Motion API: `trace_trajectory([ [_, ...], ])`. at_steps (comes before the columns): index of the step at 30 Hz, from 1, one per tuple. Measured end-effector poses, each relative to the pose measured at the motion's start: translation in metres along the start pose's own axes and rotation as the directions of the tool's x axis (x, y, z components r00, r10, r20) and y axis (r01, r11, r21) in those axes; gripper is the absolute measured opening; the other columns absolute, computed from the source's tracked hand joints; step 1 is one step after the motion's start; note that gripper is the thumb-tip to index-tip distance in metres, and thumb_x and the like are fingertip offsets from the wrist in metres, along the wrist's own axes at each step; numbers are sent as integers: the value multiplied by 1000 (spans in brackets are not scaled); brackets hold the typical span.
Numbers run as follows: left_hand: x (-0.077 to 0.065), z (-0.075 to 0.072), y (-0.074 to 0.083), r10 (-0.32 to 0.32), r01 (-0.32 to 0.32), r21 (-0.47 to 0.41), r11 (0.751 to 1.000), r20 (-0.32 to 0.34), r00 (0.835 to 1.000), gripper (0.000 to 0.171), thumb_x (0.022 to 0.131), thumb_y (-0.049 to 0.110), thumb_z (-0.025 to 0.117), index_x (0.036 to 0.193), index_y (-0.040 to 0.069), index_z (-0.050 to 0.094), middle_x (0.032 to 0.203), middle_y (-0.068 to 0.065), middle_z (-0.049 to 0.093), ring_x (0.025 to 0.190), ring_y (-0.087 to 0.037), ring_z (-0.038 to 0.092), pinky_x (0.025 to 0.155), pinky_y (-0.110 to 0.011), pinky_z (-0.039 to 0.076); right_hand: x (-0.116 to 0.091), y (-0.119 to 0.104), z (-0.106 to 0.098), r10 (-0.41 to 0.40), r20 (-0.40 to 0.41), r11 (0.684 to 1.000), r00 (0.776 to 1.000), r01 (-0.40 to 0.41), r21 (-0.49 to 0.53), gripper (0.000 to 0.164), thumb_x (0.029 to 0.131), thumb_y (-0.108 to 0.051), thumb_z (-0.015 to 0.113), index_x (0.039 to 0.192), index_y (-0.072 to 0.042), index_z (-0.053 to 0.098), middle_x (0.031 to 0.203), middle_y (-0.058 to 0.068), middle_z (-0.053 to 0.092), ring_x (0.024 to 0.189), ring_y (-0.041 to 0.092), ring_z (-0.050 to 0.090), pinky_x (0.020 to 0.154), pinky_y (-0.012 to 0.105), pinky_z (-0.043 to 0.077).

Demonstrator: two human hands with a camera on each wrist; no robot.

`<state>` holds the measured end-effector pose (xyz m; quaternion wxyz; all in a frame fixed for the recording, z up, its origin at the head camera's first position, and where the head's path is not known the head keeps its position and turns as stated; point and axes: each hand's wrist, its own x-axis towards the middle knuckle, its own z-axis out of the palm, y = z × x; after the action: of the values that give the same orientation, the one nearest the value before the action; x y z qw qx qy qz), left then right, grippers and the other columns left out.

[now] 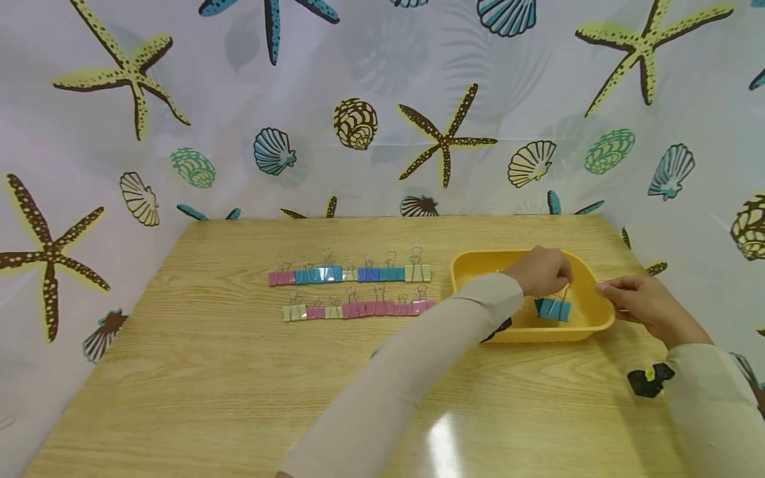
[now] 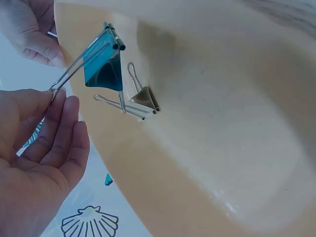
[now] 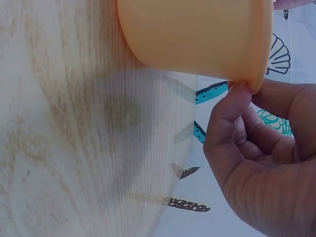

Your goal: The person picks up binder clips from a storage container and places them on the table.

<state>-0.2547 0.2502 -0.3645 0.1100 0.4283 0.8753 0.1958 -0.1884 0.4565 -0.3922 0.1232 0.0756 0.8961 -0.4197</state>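
Over the yellow tray [image 1: 538, 335], my left hand [image 1: 540, 271] pinches a blue binder clip [image 1: 556, 309] by its wire handle. In the left wrist view, the thumb and fingertips of the left hand [image 2: 44, 143] hold the handle end, and the blue binder clip [image 2: 102, 66] hangs from it. Below it in the tray lies a smaller pale binder clip [image 2: 143, 103], its handles spread. My right hand [image 1: 654, 305] pinches the right end of the tray's rim between thumb and fingers, as the right wrist view shows with the right hand [image 3: 261, 143] at the orange-looking tray [image 3: 197, 39].
Left of the tray, binder clips stand in two rows on the wooden table [image 1: 209, 385]: a back row with blue clips [image 1: 319, 274] and a front row with pink clips [image 1: 379, 307]. A patterned curtain [image 1: 382, 79] hangs behind the table and along its sides.
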Motion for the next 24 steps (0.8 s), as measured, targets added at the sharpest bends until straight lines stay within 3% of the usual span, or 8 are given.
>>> trace_trajectory([
  [7,-5,-8,-4,9,-10,-57,998,-29,1000,23,99,17,53,108,15,74,93,9,70,70,-2,57,68,-9,43,1,2,0,-3,-3,1000,1000,3,-4,59,101,-35,47,126,19,44,88,-4,59,73,6,57,68,24,54],
  [12,-16,-17,-7,37,-42,-76,996,-71,997,23,100,19,52,109,17,73,100,10,70,75,1,58,69,-9,42,0,4,-1,5,-1,1000,1000,-5,6,58,101,-35,46,125,18,45,88,-4,58,72,5,57,68,23,54],
  [19,-53,-43,-12,105,-125,-126,984,-149,983,24,101,15,48,110,13,70,105,3,69,76,-1,56,71,-10,42,1,6,-1,2,-12,1000,1000,-2,0,56,102,-32,45,125,18,44,88,-3,58,72,5,57,67,24,54],
  [24,-89,-63,-31,123,-157,-172,973,-194,973,22,101,13,49,109,10,69,102,1,69,84,-2,58,78,-10,42,2,3,-1,6,-10,1000,1000,-6,-8,56,102,-32,45,125,19,44,88,-2,59,72,6,57,67,24,54],
])
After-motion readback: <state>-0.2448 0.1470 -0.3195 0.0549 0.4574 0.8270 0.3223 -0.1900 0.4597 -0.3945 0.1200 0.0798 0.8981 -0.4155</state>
